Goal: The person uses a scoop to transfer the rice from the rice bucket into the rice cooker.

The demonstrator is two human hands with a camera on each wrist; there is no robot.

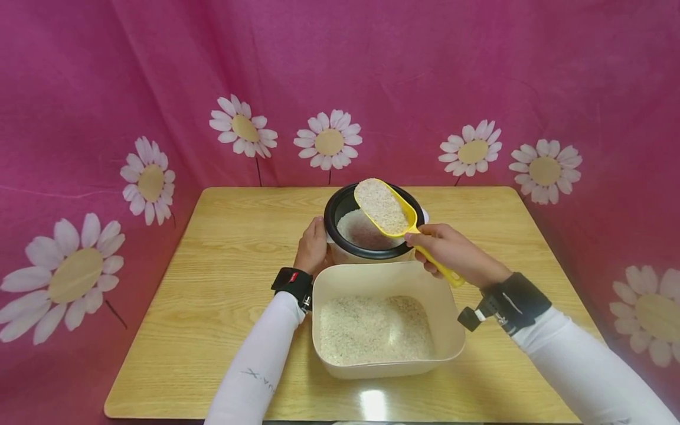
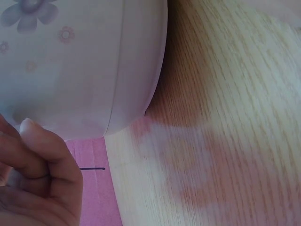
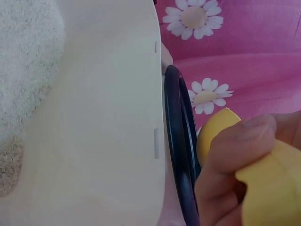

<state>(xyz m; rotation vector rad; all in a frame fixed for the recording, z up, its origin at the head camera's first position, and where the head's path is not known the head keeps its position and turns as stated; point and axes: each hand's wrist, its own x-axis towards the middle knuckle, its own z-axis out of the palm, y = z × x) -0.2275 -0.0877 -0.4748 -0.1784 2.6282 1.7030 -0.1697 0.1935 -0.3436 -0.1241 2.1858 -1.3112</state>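
A yellow scoop (image 1: 412, 216) heaped with pale rice (image 1: 380, 206) is tilted over the open rice cooker (image 1: 355, 256). My right hand (image 1: 451, 251) grips its handle, thumb on top; the right wrist view shows this hand (image 3: 235, 165) close up. Inside the cooker's black rim lies more rice (image 1: 366, 229). At the cooker's left side, my left hand (image 1: 312, 245) holds on with curled fingers. In the left wrist view the thumb of this hand (image 2: 42, 174) meets the flowered white cooker wall (image 2: 70, 80); the exact grip is partly hidden.
A cream plastic bin (image 1: 388, 369) holding rice (image 1: 372, 330) stands right in front of the cooker, between my forearms. Both containers rest on a wooden table (image 1: 239, 254). A pink cloth with daisies (image 1: 382, 71) hangs behind and along the sides.
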